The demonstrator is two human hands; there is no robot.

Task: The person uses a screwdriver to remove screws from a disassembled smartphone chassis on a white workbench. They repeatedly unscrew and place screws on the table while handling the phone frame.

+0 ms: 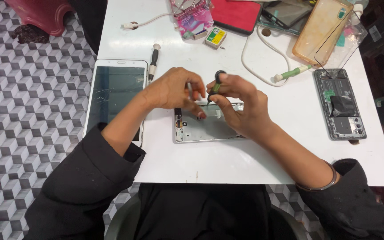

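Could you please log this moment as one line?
right hand: holds screwdriver | left hand: steadies opened phone frame | white table

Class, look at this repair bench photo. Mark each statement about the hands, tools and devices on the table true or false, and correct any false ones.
1. The right hand holds a small screwdriver over the opened phone frame. True.
2. The left hand rests on the tablet. False: it is at the phone frame; the white tablet lies apart, to its left.
3. The tablet's screen is cracked. True.
4. The table is black. False: it is white.
5. A second opened phone lies on the table's right side. True.
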